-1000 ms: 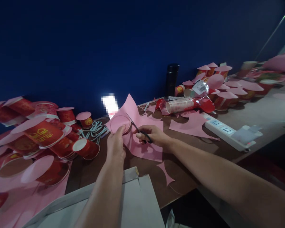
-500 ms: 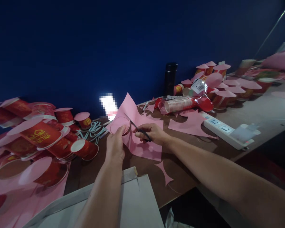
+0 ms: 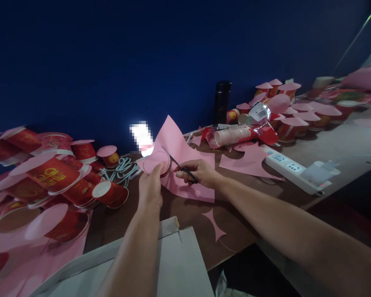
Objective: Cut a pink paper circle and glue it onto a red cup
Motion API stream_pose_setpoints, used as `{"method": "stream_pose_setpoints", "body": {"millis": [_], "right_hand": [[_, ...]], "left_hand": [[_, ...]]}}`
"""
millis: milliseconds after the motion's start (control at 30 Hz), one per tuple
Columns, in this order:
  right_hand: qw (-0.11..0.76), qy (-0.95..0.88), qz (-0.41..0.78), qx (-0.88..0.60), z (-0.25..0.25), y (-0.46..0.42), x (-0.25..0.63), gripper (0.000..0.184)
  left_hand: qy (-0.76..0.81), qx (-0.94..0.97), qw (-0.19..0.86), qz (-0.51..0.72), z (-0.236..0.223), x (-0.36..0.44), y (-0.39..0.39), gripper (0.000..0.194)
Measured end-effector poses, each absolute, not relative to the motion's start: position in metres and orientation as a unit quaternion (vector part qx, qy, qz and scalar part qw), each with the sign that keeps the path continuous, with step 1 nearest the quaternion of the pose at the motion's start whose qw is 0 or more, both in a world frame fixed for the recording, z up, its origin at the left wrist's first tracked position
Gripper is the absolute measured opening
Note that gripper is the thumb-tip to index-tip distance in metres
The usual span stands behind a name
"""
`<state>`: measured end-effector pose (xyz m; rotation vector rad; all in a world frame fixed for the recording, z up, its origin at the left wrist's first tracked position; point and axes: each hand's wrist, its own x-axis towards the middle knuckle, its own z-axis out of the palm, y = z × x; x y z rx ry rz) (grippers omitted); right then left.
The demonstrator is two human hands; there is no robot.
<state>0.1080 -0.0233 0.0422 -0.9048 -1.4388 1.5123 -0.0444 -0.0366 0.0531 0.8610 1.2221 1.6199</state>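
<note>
My left hand pinches the lower left part of a pink paper sheet, thumb on top beside a drawn circle. A dark pair of scissors is gripped in my right hand, its blades pointing up and left into the sheet at the circle's right edge. The sheet's top corner stands up in a curve, and its right part hangs behind my right hand over the brown tabletop. My fingers partly cover the scissors' handles.
Red paper cups with pink discs crowd the left, near looped pale cord. Behind are a black bottle and a sleeve of stacked cups. A power strip lies right, a pink offcut in front, and a cardboard box nearest me.
The pink sheet has shifted slightly, its top corner and lower right edge rising a little. Both hands keep nearly the same place, the scissors still at the circle's edge.
</note>
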Motion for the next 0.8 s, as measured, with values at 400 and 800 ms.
{"method": "stream_pose_setpoints", "body": {"millis": [400,800], "right_hand": [[0.403,-0.592,0.607,-0.345,0.0414,-0.0221,0.1109,0.050],[0.411,-0.593,0.599,-0.346,0.0426,-0.0228,0.1110,0.048]], "left_hand": [[0.618,0.389,0.311,0.608,0.0543,-0.0503,-0.0340,0.037],[0.627,0.406,0.271,0.607,0.0517,-0.0514,-0.0343,0.041]]}}
